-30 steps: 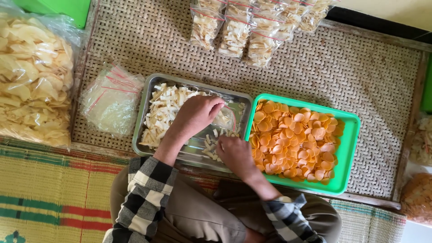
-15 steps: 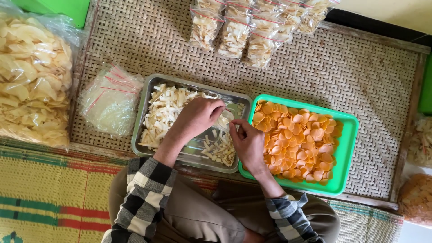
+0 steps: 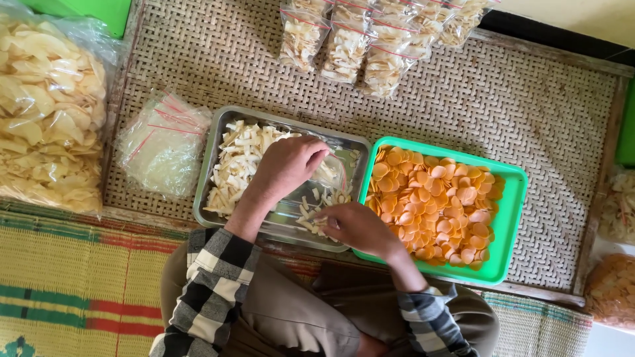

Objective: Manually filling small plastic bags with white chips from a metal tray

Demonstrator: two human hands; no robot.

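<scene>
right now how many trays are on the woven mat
2. A metal tray of pale chips sits under both hands; a green tray of orange chips lies beside it, on the person's right. None looks hidden.

A metal tray (image 3: 215,172) of chips sits left of the plastic tray (image 3: 512,218); filled bags (image 3: 370,39) lie behind, empty bags (image 3: 162,142) left.

Your left hand (image 3: 288,165) over steel tray (image 3: 213,162), fingers curled on small clear bag (image 3: 333,173) held upright, part-filled with pale chips (image 3: 241,158). Your right hand (image 3: 357,228) at tray's near right corner, pinching loose chips there. Chips heaped mostly in tray's left half.
</scene>
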